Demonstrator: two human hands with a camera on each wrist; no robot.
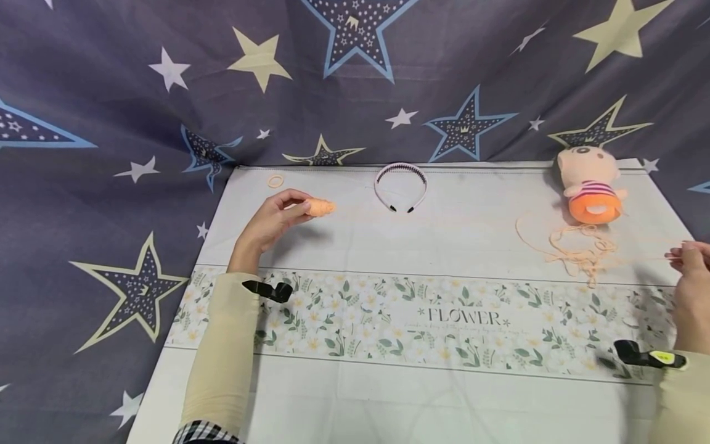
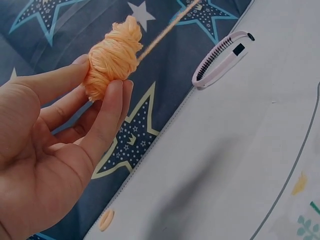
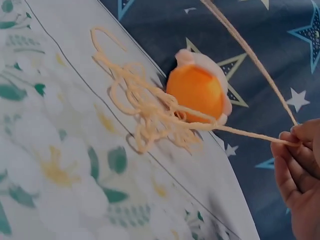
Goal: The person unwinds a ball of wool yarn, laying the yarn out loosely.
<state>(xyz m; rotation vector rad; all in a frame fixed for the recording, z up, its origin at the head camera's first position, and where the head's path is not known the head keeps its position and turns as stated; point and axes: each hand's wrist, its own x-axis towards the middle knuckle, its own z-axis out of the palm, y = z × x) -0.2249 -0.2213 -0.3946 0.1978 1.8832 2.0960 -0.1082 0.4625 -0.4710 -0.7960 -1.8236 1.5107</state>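
Observation:
My left hand holds a small wound bundle of orange yarn between thumb and fingertips, raised over the table's left part. A strand of yarn leaves the bundle, stretched off to the right. At the far right, my right hand pinches the yarn between thumb and fingers. In the right wrist view one taut strand runs up from these fingertips, and another leads to a loose tangle of yarn on the table. Just behind the tangle is a plush doll with an orange bottom and striped top.
A pale pink headband with dark teeth lies at the table's back middle. Near the back left is a small peach ring. The white table cover has a floral band, and a star-patterned cloth hangs behind.

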